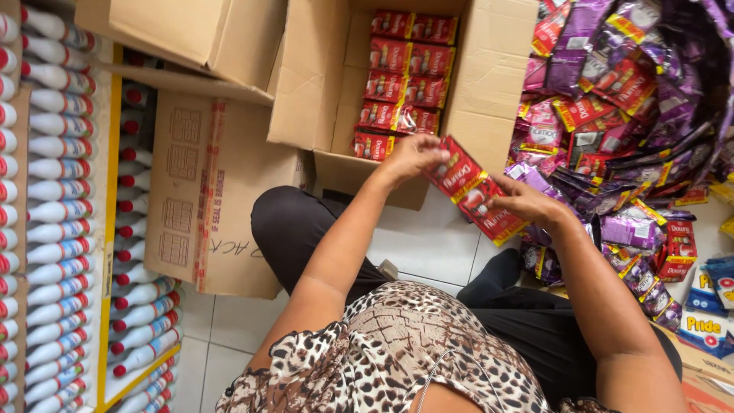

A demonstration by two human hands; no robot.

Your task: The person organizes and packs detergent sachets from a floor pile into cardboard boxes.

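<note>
Bright even light, soft shadows, slight edge distortion.

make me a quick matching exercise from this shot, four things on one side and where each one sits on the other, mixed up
Things:
1. strip of red sachets
2. white bottles with red caps
3. purple sachets
4. stacked red sachets

Places:
A. heaped at the right
B. inside the open cardboard box
C. held between the left hand and right hand
D. in rows at the left

Pairs: 1-C, 2-D, 3-A, 4-B
</note>
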